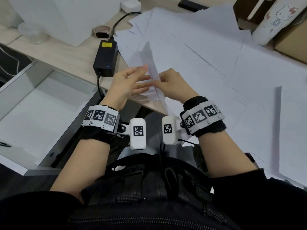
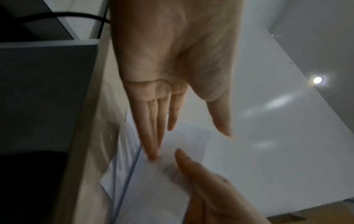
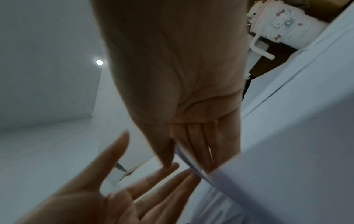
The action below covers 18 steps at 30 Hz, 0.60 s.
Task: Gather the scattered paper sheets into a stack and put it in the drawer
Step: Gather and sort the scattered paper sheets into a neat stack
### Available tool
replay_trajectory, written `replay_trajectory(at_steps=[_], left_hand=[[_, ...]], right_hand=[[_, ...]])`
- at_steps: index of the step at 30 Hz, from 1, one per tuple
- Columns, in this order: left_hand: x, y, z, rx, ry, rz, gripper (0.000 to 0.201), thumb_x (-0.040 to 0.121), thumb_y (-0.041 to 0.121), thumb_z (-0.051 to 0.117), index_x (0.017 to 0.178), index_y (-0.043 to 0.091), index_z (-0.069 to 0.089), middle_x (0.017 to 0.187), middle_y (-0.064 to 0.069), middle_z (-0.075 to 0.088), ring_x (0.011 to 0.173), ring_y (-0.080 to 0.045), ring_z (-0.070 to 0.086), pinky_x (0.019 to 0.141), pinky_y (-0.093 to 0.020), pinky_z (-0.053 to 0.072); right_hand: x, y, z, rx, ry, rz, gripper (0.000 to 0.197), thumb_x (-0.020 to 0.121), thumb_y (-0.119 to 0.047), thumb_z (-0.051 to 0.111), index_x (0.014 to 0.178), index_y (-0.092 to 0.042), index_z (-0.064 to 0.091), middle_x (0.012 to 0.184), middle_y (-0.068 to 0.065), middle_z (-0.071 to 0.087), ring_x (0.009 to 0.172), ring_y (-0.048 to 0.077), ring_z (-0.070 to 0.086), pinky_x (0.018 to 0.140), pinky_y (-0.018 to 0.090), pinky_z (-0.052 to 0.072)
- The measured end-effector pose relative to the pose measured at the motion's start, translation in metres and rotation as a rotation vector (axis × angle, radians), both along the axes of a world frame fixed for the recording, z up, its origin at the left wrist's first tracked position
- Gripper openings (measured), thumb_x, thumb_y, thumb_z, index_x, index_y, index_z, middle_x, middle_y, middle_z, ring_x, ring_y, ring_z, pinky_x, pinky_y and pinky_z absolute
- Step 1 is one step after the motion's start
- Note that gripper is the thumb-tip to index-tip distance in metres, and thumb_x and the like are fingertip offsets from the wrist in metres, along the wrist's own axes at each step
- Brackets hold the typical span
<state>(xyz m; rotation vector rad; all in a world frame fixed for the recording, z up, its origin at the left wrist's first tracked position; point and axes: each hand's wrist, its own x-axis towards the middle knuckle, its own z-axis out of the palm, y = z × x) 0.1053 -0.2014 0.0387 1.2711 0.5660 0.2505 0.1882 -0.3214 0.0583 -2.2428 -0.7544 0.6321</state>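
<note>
Her right hand (image 1: 172,86) pinches a thin, limp stack of white sheets (image 1: 152,63) on edge, thumb one side, flat fingers the other. The left hand (image 1: 128,83) is spread straight, fingertips against the stack's face. Beyond the fingers, smooth loose sheets (image 1: 207,52) overlap; the drawer (image 1: 41,110) stands open left of them.

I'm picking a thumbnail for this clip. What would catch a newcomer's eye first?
First, the two hands at the middle of the head view: the right hand grips a small bundle of sheets stood on edge, while the left hand lies open and flat against it. Next, the loose white sheets spread over the desk beyond and to the right. At the left, the open white drawer waits.
</note>
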Motion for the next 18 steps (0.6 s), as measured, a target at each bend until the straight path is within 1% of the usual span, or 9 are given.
replay_trajectory(at_steps=[1,3,5,7,9,12,14,16,18], left_hand=[[-0.002,0.000,-0.002,-0.002,0.017,-0.046,0.044,0.082,0.035,0.067,0.117,0.012,0.055,0.104,-0.007,0.069,0.086,-0.021,0.072,0.078,-0.029,0.058],[-0.005,-0.001,-0.006,0.041,0.058,-0.131,0.066,0.071,0.041,0.070,0.124,0.008,0.051,0.106,-0.007,0.069,0.083,-0.017,0.071,0.071,-0.025,0.058],[-0.006,-0.005,-0.014,0.117,0.081,-0.154,0.056,0.077,0.034,0.073,0.122,0.005,0.056,0.104,-0.008,0.071,0.083,-0.017,0.071,0.067,-0.025,0.057],[-0.003,-0.011,-0.018,0.181,0.088,-0.105,0.032,0.086,0.019,0.070,0.115,0.008,0.063,0.101,-0.007,0.072,0.084,-0.017,0.070,0.065,-0.026,0.056],[0.001,-0.018,-0.018,0.217,0.091,-0.060,0.023,0.086,0.008,0.066,0.109,0.008,0.066,0.095,-0.004,0.072,0.080,-0.015,0.067,0.058,-0.020,0.050],[0.008,-0.030,-0.020,0.206,0.096,-0.014,0.024,0.083,-0.004,0.061,0.104,0.007,0.065,0.086,0.000,0.068,0.075,-0.010,0.065,0.049,-0.015,0.048],[0.011,-0.033,-0.021,0.192,0.079,0.061,0.029,0.081,-0.008,0.058,0.107,0.003,0.064,0.093,-0.003,0.069,0.085,-0.014,0.067,0.062,-0.021,0.056],[0.013,-0.033,-0.016,0.220,0.040,0.159,0.026,0.079,-0.009,0.057,0.099,0.006,0.062,0.095,-0.003,0.067,0.091,-0.016,0.066,0.076,-0.027,0.056],[0.014,-0.031,-0.006,0.275,-0.015,0.239,0.027,0.079,-0.010,0.057,0.082,0.017,0.059,0.085,0.005,0.064,0.081,-0.008,0.063,0.074,-0.024,0.053]], right_hand=[[-0.001,0.000,-0.003,-0.015,0.034,0.041,0.039,0.088,-0.030,0.061,0.079,0.008,0.061,0.071,0.012,0.061,0.067,0.021,0.057,0.066,0.029,0.053],[-0.004,-0.005,-0.003,-0.008,0.088,0.096,0.043,0.085,-0.036,0.065,0.105,0.002,0.066,0.106,0.015,0.069,0.102,0.025,0.063,0.093,0.043,0.050],[-0.009,-0.011,0.001,0.033,0.138,0.115,0.032,0.085,-0.029,0.068,0.108,-0.006,0.068,0.116,0.014,0.066,0.116,0.024,0.057,0.103,0.044,0.042],[-0.011,-0.016,0.004,0.058,0.166,0.108,0.034,0.086,-0.019,0.067,0.112,0.003,0.063,0.123,0.024,0.058,0.122,0.032,0.049,0.105,0.046,0.036],[-0.012,-0.020,0.005,0.069,0.178,0.090,0.044,0.086,-0.014,0.066,0.120,0.011,0.054,0.130,0.026,0.052,0.125,0.032,0.045,0.106,0.040,0.035],[-0.010,-0.028,0.005,0.073,0.184,0.063,0.051,0.087,-0.013,0.066,0.134,-0.003,0.050,0.137,0.007,0.053,0.128,0.014,0.047,0.102,0.021,0.037],[-0.007,-0.033,0.005,0.104,0.196,0.009,0.052,0.088,-0.014,0.066,0.136,-0.008,0.048,0.136,0.003,0.053,0.126,0.010,0.048,0.104,0.023,0.038],[-0.001,-0.041,0.005,0.136,0.187,-0.073,0.054,0.088,-0.017,0.065,0.138,-0.011,0.047,0.139,0.002,0.051,0.127,0.012,0.047,0.104,0.027,0.039],[0.004,-0.049,0.005,0.156,0.168,-0.157,0.057,0.088,-0.021,0.065,0.141,-0.014,0.043,0.143,0.002,0.046,0.130,0.015,0.043,0.097,0.024,0.038]])
